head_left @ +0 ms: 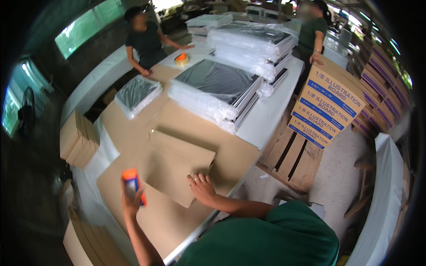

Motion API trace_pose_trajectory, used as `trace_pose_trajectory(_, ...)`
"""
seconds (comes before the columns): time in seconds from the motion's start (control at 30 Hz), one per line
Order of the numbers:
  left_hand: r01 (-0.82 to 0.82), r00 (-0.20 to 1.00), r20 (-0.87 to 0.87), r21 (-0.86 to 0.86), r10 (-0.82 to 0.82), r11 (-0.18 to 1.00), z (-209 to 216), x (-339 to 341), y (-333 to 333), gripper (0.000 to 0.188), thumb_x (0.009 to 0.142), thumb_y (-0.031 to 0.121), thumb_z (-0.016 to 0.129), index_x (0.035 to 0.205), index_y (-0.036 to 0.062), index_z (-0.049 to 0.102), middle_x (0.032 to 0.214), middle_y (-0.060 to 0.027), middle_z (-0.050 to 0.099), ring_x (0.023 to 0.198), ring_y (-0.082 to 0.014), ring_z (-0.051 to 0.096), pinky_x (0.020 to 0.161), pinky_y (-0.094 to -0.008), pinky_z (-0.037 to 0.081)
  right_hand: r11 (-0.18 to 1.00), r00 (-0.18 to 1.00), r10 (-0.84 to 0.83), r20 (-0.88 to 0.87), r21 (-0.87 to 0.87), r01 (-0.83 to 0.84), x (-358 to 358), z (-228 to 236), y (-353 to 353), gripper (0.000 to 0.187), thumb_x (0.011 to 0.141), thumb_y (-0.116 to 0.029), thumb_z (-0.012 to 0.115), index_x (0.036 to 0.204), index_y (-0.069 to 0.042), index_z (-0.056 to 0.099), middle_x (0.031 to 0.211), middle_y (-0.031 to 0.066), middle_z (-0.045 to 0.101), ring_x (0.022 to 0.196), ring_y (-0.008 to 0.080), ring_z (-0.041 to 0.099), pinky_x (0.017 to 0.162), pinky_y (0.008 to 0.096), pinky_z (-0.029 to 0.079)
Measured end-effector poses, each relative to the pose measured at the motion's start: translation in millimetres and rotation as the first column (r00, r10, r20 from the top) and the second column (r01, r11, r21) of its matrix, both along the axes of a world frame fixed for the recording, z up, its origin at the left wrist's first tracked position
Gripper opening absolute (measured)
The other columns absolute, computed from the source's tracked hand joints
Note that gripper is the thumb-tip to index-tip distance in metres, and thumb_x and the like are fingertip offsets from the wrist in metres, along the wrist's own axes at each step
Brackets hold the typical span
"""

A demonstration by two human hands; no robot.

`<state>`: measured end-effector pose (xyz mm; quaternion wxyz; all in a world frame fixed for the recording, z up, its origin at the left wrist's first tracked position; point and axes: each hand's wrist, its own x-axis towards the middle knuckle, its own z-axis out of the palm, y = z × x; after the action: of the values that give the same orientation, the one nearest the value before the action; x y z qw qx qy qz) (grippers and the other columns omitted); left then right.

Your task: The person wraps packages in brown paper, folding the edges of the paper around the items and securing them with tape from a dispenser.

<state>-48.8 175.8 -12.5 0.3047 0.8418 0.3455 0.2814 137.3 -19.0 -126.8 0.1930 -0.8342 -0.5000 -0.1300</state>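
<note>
In my left hand [130,200] is a small orange box [130,174] with blue and white on its face, held upright by the fingers and thumb. My right hand [202,188] lies with its fingers apart on the right edge of a flat brown carton [175,162]. A ring shows on one finger. The carton rests slightly skewed on the cardboard-covered table [239,153], and its right end looks a little raised. What the box contains does not show.
Plastic-wrapped dark panels [217,82] are stacked farther along the table, near a smaller wrapped pack [138,94] and an orange tape roll [181,59]. Two people stand beyond. Printed cartons [326,104] sit on a wooden pallet [288,162] at right; brown boxes [77,139] stand left.
</note>
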Motion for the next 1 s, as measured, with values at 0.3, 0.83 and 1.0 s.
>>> trace_pose_trajectory(0.3, 0.56, 0.468, -0.714, -0.215, -0.52, 0.8, 64, 244, -68, 0.073, 0.067, 0.045, 0.064, 0.133, 0.0183, 0.043, 0.113, -0.0116, 0.06, 0.104, -0.0301, 0.057, 0.084, -0.0391, 0.047, 1.0, 0.988, -0.02, 0.154, -0.003, 0.02, 7, -23, -6, 0.034, 0.08, -0.029, 0.062, 0.105, -0.009, 0.052, 0.105, 0.0143, 0.052, 0.102, 0.0296, 0.049, 0.084, 0.043, 0.041)
trace_pose_trajectory(0.83, 0.553, 0.248, -0.881, -0.213, -0.403, 0.806, -3, 256, -62, 0.061, 0.064, 0.047, 0.064, 0.115, 0.0138, 0.06, 0.103, -0.0091, 0.064, 0.097, -0.0263, 0.061, 0.078, -0.0381, 0.05, 0.996, 0.995, -0.065, -0.076, 0.062, 0.07, 3, -28, 1, 0.048, 0.072, -0.029, 0.072, 0.102, 0.001, 0.049, 0.097, 0.0149, 0.052, 0.096, 0.0318, 0.05, 0.09, 0.0398, 0.04)
trace_pose_trajectory(1.0, 0.55, 0.041, -0.891, -0.358, -0.453, 0.755, 20, 213, -55, 0.069, 0.064, 0.044, 0.065, 0.126, 0.0192, 0.051, 0.105, -0.0117, 0.063, 0.096, -0.0281, 0.061, 0.079, -0.0397, 0.049, 0.977, 0.954, -0.116, -0.276, 0.144, 0.16, 8, -15, -5, 0.057, 0.068, -0.037, 0.073, 0.104, 0.0, 0.048, 0.104, 0.0126, 0.05, 0.097, 0.0285, 0.048, 0.09, 0.0418, 0.038)
